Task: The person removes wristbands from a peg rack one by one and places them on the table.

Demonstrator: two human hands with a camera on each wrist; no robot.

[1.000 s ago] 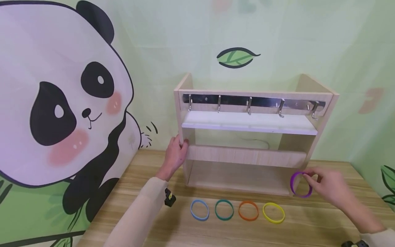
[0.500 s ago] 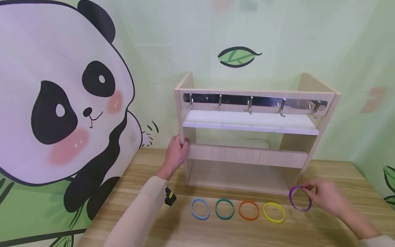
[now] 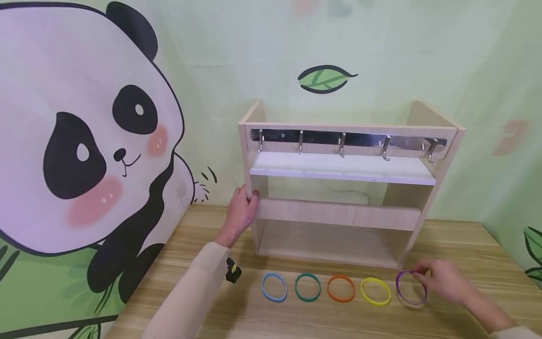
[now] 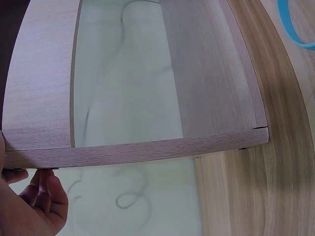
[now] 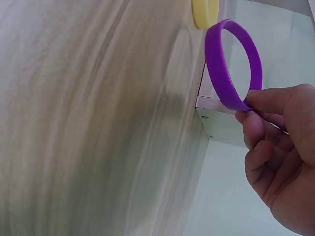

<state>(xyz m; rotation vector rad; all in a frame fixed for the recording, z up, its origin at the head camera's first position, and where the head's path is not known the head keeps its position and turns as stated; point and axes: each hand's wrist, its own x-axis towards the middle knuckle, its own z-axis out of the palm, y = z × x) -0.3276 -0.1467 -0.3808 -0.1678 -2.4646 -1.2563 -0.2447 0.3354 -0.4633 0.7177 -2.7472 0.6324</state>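
Note:
My right hand (image 3: 444,280) pinches a purple silicone wristband (image 5: 219,69) by its edge, between thumb and fingers. In the head view the band hangs tilted just above the table, right of a yellow wristband (image 3: 364,292). Blue (image 3: 263,293), green (image 3: 297,293) and orange (image 3: 329,293) wristbands lie flat in a row to the left of the yellow one. With thumb in front and fingers around the outside, my left hand (image 3: 240,212) grips the left side panel of a small wooden shelf (image 3: 338,214). Part of that hand is cut off in the left wrist view.
A metal strip (image 3: 322,137) with several hooks runs across the shelf's upper front, above a white board (image 3: 338,168). The shelf stands on a wood-grain table (image 3: 338,325) against a green backdrop with a printed panda (image 3: 25,84).
My right hand has lowered the purple wristband from beside the shelf's bottom right corner down towards the table, level with the row. The left hand has stayed on the shelf panel.

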